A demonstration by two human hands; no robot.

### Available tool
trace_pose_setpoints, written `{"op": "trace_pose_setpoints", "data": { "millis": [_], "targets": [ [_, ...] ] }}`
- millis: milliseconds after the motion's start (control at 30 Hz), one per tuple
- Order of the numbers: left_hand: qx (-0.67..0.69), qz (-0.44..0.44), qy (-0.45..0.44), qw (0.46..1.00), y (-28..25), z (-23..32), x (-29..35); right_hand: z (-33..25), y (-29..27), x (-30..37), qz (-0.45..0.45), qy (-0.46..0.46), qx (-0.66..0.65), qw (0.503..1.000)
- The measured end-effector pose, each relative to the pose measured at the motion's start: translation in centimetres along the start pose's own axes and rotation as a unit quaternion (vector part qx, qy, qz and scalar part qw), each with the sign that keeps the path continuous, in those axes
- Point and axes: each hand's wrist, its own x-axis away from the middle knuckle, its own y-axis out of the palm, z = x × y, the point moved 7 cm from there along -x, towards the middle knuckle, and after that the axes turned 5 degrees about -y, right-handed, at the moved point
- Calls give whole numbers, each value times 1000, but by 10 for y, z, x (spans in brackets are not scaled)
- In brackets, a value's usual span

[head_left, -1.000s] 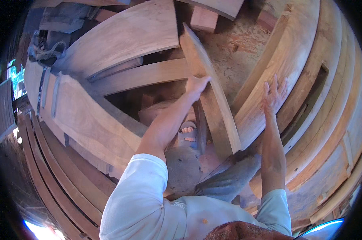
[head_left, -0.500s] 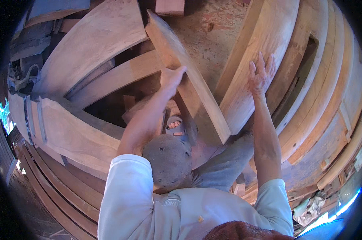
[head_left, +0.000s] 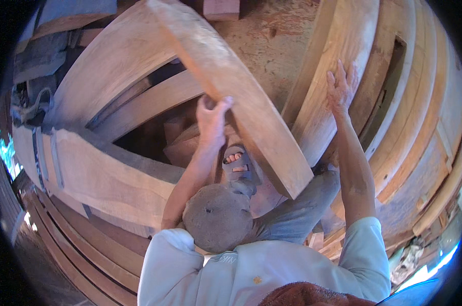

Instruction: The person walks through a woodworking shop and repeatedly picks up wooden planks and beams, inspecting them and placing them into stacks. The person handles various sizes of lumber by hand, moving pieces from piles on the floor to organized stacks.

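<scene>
A long, thick wooden plank (head_left: 241,97) slants across the middle, its near end close to my bent knee and its far end over a pale curved board. My left hand (head_left: 214,115) grips the plank's left edge with the thumb on its upper face; the fingers are partly hidden beneath. On the right, my right hand (head_left: 342,84) lies flat with fingers spread on a wide curved timber (head_left: 335,66). A gap parts the plank from that timber.
Pale curved boards (head_left: 113,56) lean on the left, with a dark gap under them. More curved timbers (head_left: 420,102) stack at the right, one with a slot. My sandalled foot (head_left: 235,160) rests between. Long brown slats (head_left: 73,245) lie lower left.
The plank has risen toward me and shifted, its far end left and its near end right. My left hand moved with it. My right hand slid slightly right along the timber.
</scene>
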Motion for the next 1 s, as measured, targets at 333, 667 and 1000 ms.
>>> {"op": "trace_pose_setpoints", "data": {
  "millis": [333, 667, 1000],
  "targets": [
    [80, 100, 75, 989, -63, 52, -109, 0, -1, -1, 5, -6, -17, 1000],
    [140, 280, 94, 945, -11, 10, -174, 1, -1, 1, -23, 18, -32, 999],
    [-189, 42, -6, 981, 80, -71, -166, -5, 0, -2, -12, -11, -43, 999]
  ]
}}
